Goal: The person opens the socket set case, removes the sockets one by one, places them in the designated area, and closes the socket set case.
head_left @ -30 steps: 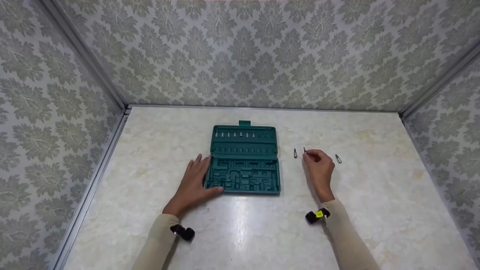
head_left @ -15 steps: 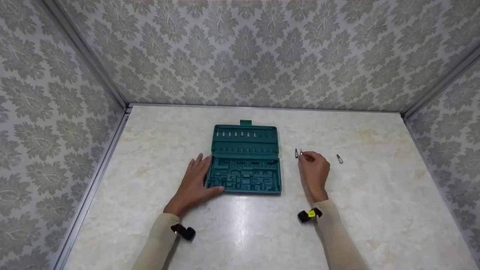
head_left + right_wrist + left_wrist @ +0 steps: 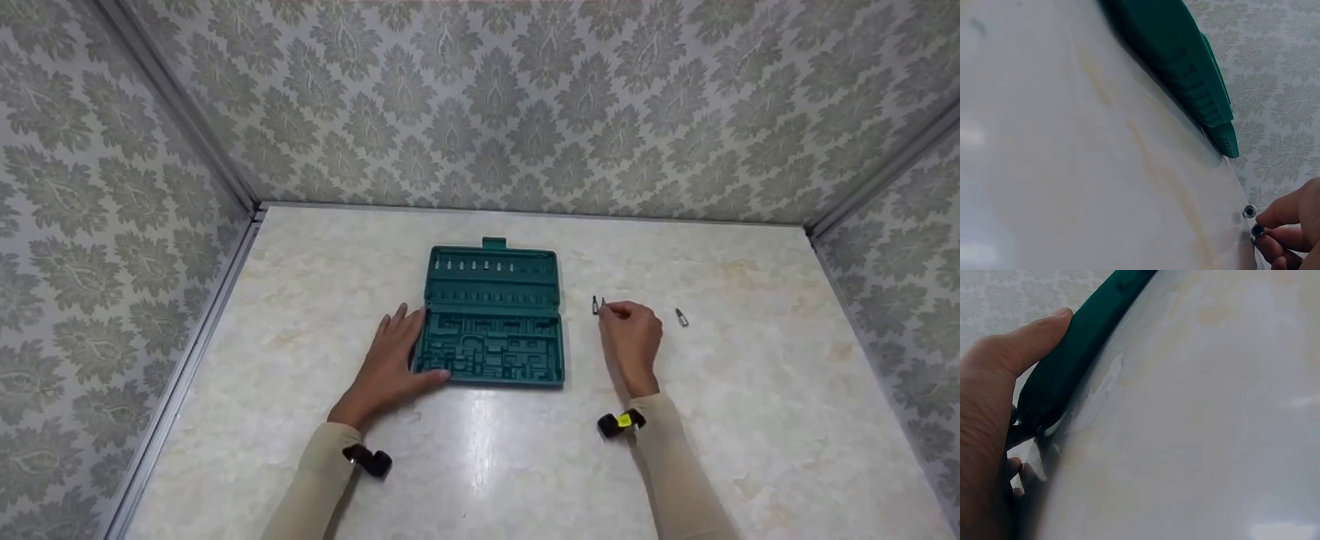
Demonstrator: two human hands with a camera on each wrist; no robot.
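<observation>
A green plastic tool case lies unfolded on the table, with several small silver pieces in the top row of its lid. My left hand rests at its left side, fingers extended along the edge and thumb on the front rim. My right hand pinches a small metal bit socket between thumb and fingers, right of the case. Close beside it, just to the left, is a second bit socket. Another bit socket lies farther right, apart from the hand.
The pale marbled table ends at a patterned wall behind and patterned side panels. Moulded recesses fill the case's lower half. Each wrist wears a black camera.
My right hand has moved slightly left with the bit socket, bringing it next to the second one. Over the last half second it has hardly moved. My left hand stays at the case.
</observation>
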